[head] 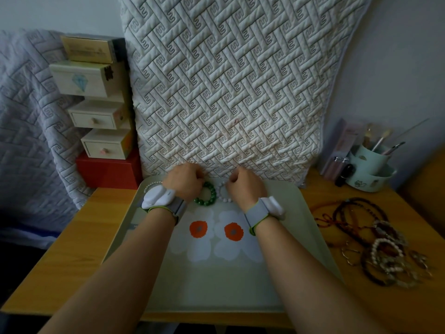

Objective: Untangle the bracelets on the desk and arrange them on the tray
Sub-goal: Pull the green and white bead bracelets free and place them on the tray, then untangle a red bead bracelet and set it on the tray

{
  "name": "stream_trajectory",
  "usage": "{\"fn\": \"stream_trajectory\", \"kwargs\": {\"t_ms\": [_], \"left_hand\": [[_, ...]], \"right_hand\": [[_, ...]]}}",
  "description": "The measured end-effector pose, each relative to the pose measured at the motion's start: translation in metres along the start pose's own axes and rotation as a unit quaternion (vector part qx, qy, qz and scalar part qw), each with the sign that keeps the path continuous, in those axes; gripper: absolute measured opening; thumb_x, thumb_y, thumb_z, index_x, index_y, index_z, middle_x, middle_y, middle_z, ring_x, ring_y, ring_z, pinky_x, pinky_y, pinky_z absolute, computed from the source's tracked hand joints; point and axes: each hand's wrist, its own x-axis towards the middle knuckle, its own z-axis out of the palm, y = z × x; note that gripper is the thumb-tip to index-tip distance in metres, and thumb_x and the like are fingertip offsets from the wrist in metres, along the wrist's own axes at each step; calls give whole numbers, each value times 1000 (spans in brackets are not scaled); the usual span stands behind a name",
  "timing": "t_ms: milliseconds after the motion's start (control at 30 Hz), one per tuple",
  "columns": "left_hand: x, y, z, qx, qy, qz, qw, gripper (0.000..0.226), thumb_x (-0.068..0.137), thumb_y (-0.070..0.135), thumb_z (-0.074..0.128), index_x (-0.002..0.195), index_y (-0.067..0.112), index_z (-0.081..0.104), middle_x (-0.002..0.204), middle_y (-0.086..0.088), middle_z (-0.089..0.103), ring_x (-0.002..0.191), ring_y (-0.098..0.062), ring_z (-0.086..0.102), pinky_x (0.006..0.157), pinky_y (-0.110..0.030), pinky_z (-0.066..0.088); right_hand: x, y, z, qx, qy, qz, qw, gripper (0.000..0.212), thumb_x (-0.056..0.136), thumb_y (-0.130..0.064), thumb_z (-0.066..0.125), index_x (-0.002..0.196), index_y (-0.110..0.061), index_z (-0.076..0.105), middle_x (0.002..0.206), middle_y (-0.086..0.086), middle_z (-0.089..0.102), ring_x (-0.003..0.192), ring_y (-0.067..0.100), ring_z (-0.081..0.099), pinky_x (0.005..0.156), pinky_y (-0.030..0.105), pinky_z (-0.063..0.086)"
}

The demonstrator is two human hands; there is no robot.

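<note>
Both your hands are at the far edge of the tray, knuckles toward you and fingers curled under. Your left hand sits over the left side of the green bead bracelet, and your right hand over the pale bead bracelet that lies just beside it; the fingertips are hidden, so you cannot tell from here whether either hand actually pinches its bracelet or only rests closed above it. A white bead bracelet peeks out to the outside of your left wrist, partly under the wrist device. Well off to the outside of your right forearm, on the bare desk, the tangled pile of bracelets still waits, so most of the job looks undone. The likely risk now is crowding: the green and pale rings almost touch between your hands, and dragging one could nudge or hook the other. Your left wrist could also sweep the white one off the tray's rim as you pull back.
</note>
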Motion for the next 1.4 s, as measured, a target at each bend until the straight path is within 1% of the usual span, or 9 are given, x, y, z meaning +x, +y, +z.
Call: {"fn": "stream_trajectory", "kwargs": {"t_ms": [67,167,233,300,367,533,1167,1267,1400], "left_hand": [[-2,2,-1,9,-2,1,1000,17,89,25,57,97,29,71,99,1,70,89,-23,65,76,-36,57],[-3,6,-1,28,9,12,1000,18,91,22,55,95,26,72,96,2,70,85,-20,64,67,-31,52],[-4,11,-3,29,13,15,999,19,93,20,54,96,25,72,96,2,69,84,-19,62,65,-30,47],[-4,15,-5,22,17,22,999,19,94,20,53,97,27,71,99,4,68,85,-18,61,67,-30,47],[-4,21,-7,13,19,35,999,20,93,21,53,98,26,72,100,4,68,88,-19,63,70,-32,53],[-7,44,-8,-6,25,63,998,20,93,22,53,95,25,72,95,1,70,84,-22,65,75,-39,60],[-33,141,23,-5,2,149,989,22,95,32,55,100,21,73,100,-6,71,92,-29,66,71,-36,53],[-42,158,36,-21,-1,160,987,22,93,34,56,102,23,73,103,-7,71,96,-32,67,75,-37,53],[-52,182,52,-16,-4,182,983,24,92,34,56,102,20,73,102,-10,71,97,-35,67,75,-36,52]], "right_hand": [[0,2,-3,-1,-12,-5,1000,11,89,-13,56,88,-19,65,86,-1,62,75,20,52,59,25,35],[-2,4,-5,-3,-3,-20,1000,34,87,-12,57,56,-19,45,63,-1,51,61,20,48,47,23,23],[-4,3,-9,16,18,-24,999,44,87,-13,58,50,-19,36,56,-2,42,51,16,38,46,24,21],[-6,3,-16,41,31,-13,999,38,91,-18,59,55,-18,48,57,-1,46,50,16,38,44,24,20],[-5,3,-23,46,38,-8,998,24,94,-23,57,75,-12,67,72,4,64,61,23,51,46,23,26],[-5,6,-36,71,48,-2,996,18,95,-30,59,94,-16,70,92,3,72,81,27,63,59,28,39],[-28,70,-98,65,101,57,991,27,92,-27,60,68,-21,49,80,7,67,78,31,61,59,32,38],[-34,82,-112,47,106,78,990,19,94,-28,59,76,-19,59,87,5,69,80,26,59,62,30,36],[-39,101,-124,27,129,87,987,16,92,-30,60,94,-19,72,103,7,74,97,33,66,71,34,49]]}}
